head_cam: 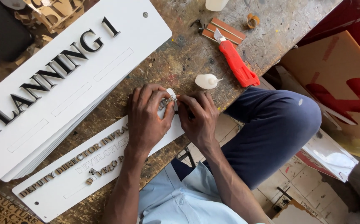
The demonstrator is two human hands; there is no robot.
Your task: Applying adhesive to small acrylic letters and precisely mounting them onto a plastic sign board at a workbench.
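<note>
A: What is held by the two hands?

B: A small metallic letter piece [170, 99] is pinched between the fingers of the left hand [146, 118] and the right hand [198, 118], just above the right end of the narrow white sign plate [63, 188]. The fingers of both hands are pressed together around it. The exact shape of the piece cannot be told.

A: Where is this plate placed?

B: It is laid along the near edge of the worktop [180, 58], below a stack of larger white sign boards [63, 70] with black letters.

A: How much work is seen as done?

B: The first line of letters is filled as far as the hands. The second line is only outlined, and a third is partly begun, so much seems left.

A: What else is seen?

B: A small white glue bottle [207, 81] and a red utility knife [236, 64] are lying toward the right edge.
</note>
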